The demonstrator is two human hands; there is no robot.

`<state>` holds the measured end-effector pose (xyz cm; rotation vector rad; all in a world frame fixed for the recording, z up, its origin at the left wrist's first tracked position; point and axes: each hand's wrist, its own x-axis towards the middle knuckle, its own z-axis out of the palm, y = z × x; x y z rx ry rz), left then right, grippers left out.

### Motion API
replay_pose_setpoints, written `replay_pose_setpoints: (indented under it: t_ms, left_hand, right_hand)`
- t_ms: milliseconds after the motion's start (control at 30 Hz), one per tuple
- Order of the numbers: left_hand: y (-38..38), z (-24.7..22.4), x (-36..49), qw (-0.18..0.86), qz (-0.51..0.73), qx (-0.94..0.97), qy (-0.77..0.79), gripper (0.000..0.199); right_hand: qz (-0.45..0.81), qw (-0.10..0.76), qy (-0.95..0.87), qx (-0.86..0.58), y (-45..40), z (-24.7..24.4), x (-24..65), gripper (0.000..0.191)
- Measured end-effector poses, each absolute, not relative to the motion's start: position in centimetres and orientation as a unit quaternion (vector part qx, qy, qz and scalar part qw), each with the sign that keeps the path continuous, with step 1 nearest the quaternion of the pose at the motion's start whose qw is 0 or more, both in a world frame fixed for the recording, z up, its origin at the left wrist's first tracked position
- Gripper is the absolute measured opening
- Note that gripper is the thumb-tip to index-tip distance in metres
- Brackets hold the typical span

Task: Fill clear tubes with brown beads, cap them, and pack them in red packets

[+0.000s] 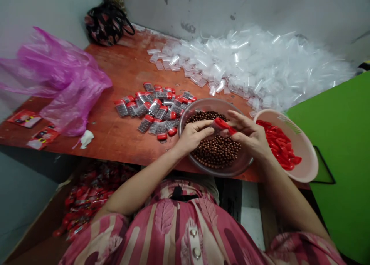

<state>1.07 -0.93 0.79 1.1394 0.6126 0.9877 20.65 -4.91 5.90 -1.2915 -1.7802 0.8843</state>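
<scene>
Container (222, 124) above bowl (246, 157) of brown beads (215, 155)

**Purple plastic bag (68, 74) left, green panel (341, 141) right**

Beside the former, red printed cards (24, 118) and a white scrap (86, 139). Toward the tabletop's (124, 68) far left corner, a dark floral bag (104, 24); behind, a stained wall (208, 7).

on our table (121, 64) we see beads (214, 153) in a bowl (214, 105), capped cases (161, 111) left of it, a basket (306, 163) of caps (280, 145) right. behind bowl and basket, loose cases (254, 64) heap along the wall (208, 10); a bag (69, 84) lies far left, packets (92, 192) below the table's left part.
</scene>
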Motion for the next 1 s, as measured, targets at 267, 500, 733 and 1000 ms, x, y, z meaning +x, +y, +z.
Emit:
replay_pose_setpoints:
  t_ms: [267,500,733,1000]
  left_hand:
    - [-1.1,0.8,1.0,0.656,0.439,0.547,0.279,0.034]
    - [-1.3,0.7,0.8,0.532,0.441,0.663,0.288,0.024]
    - [-1.2,0.3,0.8,0.457,0.459,0.676,0.353,0.023]
    - [-0.8,-0.3,1.0,0.447,0.465,0.679,0.351,0.020]
  right_hand:
    - [0.448,0.536,-0.555,-0.452,-4.2,3.5,21.4,0.032]
    - [0.653,0.392,-0.475,-0.440,-3.1,4.4,19.9,0.040]
    - [0.749,0.407,-0.337,-0.399,-3.1,3.8,18.6,0.031]
    - [0.719,0.499,-0.280,-0.396,-3.1,2.8,17.1,0.010]
